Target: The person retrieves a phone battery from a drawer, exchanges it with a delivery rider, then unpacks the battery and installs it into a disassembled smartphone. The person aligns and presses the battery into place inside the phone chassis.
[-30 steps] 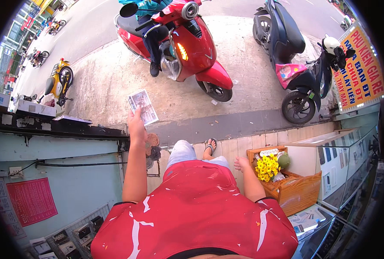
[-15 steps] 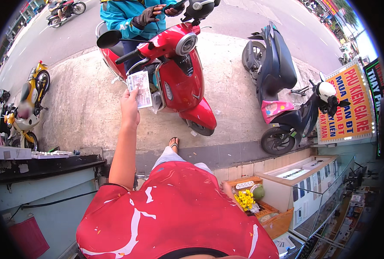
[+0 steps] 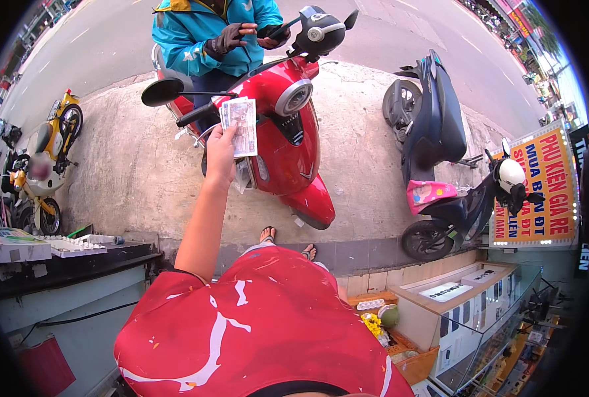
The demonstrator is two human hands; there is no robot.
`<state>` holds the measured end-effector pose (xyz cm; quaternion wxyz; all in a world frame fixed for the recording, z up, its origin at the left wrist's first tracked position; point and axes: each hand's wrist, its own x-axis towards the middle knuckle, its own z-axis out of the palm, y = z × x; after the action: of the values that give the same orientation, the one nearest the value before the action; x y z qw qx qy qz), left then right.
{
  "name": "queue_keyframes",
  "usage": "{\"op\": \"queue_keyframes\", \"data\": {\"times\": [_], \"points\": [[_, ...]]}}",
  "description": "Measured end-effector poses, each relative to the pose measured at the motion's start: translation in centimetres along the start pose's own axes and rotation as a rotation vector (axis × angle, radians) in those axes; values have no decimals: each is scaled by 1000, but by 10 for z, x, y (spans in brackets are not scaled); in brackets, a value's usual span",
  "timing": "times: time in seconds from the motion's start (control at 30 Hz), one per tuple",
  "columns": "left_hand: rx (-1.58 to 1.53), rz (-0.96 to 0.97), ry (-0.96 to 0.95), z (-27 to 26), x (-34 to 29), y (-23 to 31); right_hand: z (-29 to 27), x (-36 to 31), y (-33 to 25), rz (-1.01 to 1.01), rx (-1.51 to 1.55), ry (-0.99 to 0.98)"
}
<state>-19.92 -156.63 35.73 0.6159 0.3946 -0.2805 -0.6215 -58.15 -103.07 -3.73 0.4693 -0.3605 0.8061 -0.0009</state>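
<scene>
My left hand [image 3: 222, 153] is stretched forward, its fingers closed on a few banknotes [image 3: 244, 129] held near the handlebar of a red scooter [image 3: 268, 165]. Across from me a person in a blue jacket [image 3: 192, 40] is on that scooter. Their gloved hands [image 3: 231, 40] are raised above it, one of them around a dark flat object, perhaps a phone [image 3: 282, 30]. A black helmet [image 3: 321, 32] sits by the scooter's far handlebar. My right hand is out of view; only a bit of skin shows beside my red shirt [image 3: 255, 324].
Two dark scooters [image 3: 437, 126] stand to the right, near an orange and white sign [image 3: 539, 185]. A glass display counter [image 3: 466, 304] and a wooden tray with yellow flowers [image 3: 372, 324] are at my right. Yellow motorbikes [image 3: 53, 139] and a ledge [image 3: 76, 268] lie left.
My left hand has carried the banknotes to the right and slightly up, nearer the scooter's front. I have stepped forward, both feet now showing. My right hand has left the view.
</scene>
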Motion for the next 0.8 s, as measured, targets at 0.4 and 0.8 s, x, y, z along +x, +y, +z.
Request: {"op": "queue_keyframes", "data": {"times": [0.4,0.8], "points": [[15,15,113,0,-18,-16,-99,14,-89,243,788,6],[-6,22,140,16,-32,-21,-28,113,74,-236,-311,16]]}}
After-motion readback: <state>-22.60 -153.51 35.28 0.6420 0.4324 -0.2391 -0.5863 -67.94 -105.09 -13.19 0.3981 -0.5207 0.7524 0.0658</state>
